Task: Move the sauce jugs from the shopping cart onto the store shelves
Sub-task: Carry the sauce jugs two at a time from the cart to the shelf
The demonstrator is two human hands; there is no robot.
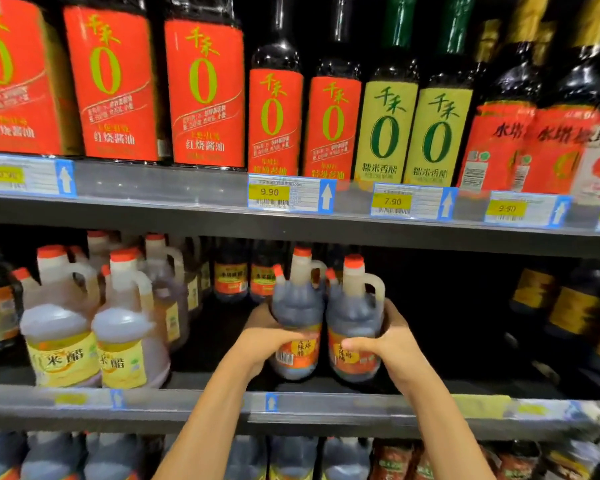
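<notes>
First, the upper shelf [153, 206]. At the left are three large bottles with red labels [111, 84]. After them come two slimmer red-label bottles [274, 123], two bottles with yellow-green labels [385, 133], and blurred dark bottles with red-and-white labels [496, 147] at the far right. Price tags run along the front rail; one reads 9.90 [269, 192], the next 7.90 [392, 201].

Next, the middle shelf [187, 407].
- Left: pale jugs with yellow labels [63, 341] and red caps, standing in rows toward the back.
- Back, just right of these: small dark bottles with orange labels [231, 275].
- Centre: two dark, red-capped sauce jugs with orange-red labels, upright and side by side, touching or very nearly so.
- The left sauce jug [298, 306] is gripped by the left hand [264, 336], fingers curled round its outer side and thumb laid across the label.
- The right sauce jug [354, 306] is gripped by the right hand [392, 341], thumb across the front of the label and fingers wrapped round the outer side.
- Both jugs stand inside the shelf opening, just behind the front rail. Whether their bases rest on the board or hang just above it cannot be told.
- Right: a dark gap, then dark bottles with gold labels [575, 313].

Last, the bottom tier: the shoulders of more dark jugs [291, 455], partly hidden by the person's forearms.
</notes>
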